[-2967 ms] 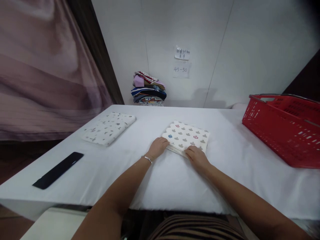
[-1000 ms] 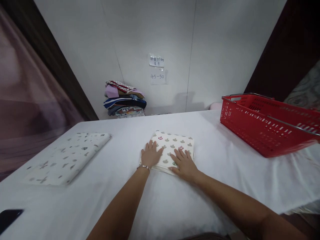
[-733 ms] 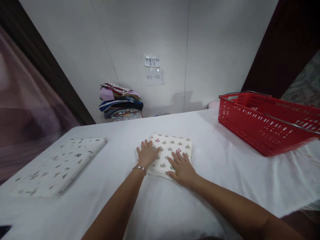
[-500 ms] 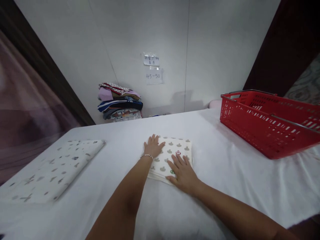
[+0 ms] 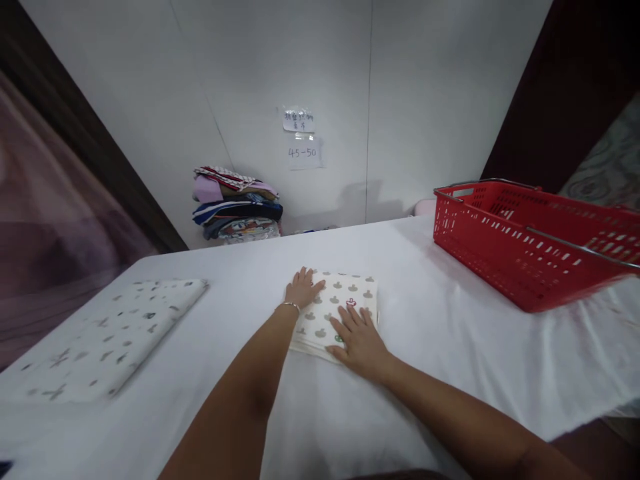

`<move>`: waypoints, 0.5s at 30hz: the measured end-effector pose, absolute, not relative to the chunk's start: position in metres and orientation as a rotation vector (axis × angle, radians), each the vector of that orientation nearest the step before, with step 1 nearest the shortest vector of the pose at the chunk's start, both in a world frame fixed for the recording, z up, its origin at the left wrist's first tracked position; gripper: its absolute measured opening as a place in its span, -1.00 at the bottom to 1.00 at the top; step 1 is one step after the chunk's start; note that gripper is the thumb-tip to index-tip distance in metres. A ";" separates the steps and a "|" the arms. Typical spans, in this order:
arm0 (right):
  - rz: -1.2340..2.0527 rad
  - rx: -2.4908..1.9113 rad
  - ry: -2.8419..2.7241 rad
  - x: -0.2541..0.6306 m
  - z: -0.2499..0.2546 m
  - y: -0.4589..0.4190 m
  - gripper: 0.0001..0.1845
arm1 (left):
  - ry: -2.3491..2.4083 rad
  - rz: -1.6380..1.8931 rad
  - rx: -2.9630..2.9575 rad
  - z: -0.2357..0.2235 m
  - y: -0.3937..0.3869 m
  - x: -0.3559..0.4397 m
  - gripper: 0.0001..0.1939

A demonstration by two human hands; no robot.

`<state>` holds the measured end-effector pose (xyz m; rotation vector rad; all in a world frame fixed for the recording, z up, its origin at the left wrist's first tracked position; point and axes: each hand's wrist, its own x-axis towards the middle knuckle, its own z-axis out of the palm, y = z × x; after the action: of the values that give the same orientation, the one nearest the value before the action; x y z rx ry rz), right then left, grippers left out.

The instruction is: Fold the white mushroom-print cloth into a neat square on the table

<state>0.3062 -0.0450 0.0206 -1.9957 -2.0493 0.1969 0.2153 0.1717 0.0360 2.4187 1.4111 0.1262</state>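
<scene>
A folded cream cloth (image 5: pixel 334 313) with a grey mushroom-like print, plus a small red and a small green figure, lies flat on the white-covered table (image 5: pixel 240 300). My left hand (image 5: pixel 303 290) rests on its upper left part, fingers spread, a thin bracelet at the wrist. On its lower right part my right hand (image 5: pixel 361 347) lies flat with the fingers apart. Both palms cover some of the print. Layered edges of the fold show along the near side.
A larger folded patterned cloth (image 5: pixel 115 333) lies on the left of the table. At the right stands a red plastic basket (image 5: pixel 500 247) with metal handles. Stacked folded clothes (image 5: pixel 237 203) are beyond the far edge, by a wall with paper signs (image 5: pixel 304 153).
The whole view has shifted slightly, so everything sits a little further left. Both hands keep nearly the same places on the cloth.
</scene>
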 end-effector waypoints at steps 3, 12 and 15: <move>0.334 -1.991 -2.030 0.309 0.029 -0.044 -0.24 | 1.426 0.154 2.300 0.056 0.171 0.203 -0.30; 0.224 -2.092 -1.857 0.379 0.069 0.021 -0.50 | 1.539 0.970 1.744 0.047 0.066 0.099 -0.47; 0.380 -2.304 -1.808 0.405 0.066 0.053 -0.37 | 1.422 0.935 1.154 0.031 0.017 0.091 -0.49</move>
<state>0.4049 0.0532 0.0664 -2.3045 -1.8082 0.3797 0.0910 0.0168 0.0307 1.1535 1.4218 0.9353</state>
